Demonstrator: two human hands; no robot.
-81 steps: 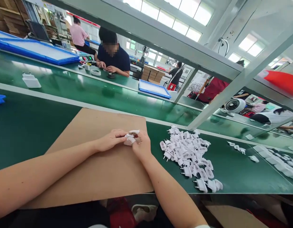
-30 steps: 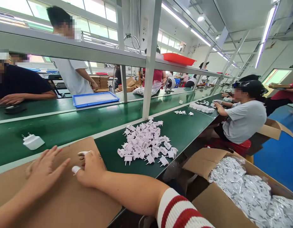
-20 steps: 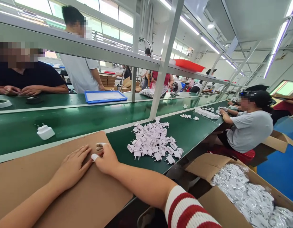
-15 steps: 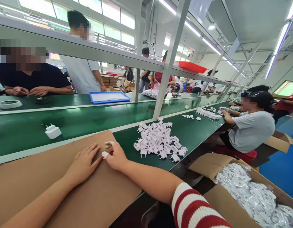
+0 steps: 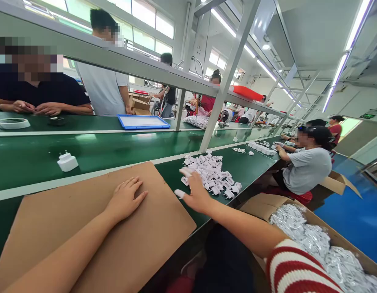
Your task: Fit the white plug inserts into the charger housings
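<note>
My left hand (image 5: 125,198) lies flat and open on a brown cardboard sheet (image 5: 84,228), holding nothing. My right hand (image 5: 194,191) hovers over the green bench just left of a pile of small white plug parts (image 5: 211,175). Its fingers are spread and open, and white finger cots cover the thumb and a fingertip. Nothing is in it. A white charger (image 5: 67,161) stands on the green conveyor belt beyond the cardboard.
An open carton of white bagged parts (image 5: 313,240) sits low at my right. A blue tray (image 5: 143,121) and a tape roll (image 5: 12,123) lie on the far bench. A seated person works further down the line (image 5: 304,167); other people sit and stand across the belt.
My hands were pinching a white part together, then rested on the cardboard. My right hand has now lifted and moved right toward the plug pile. The left hand stayed flat.
</note>
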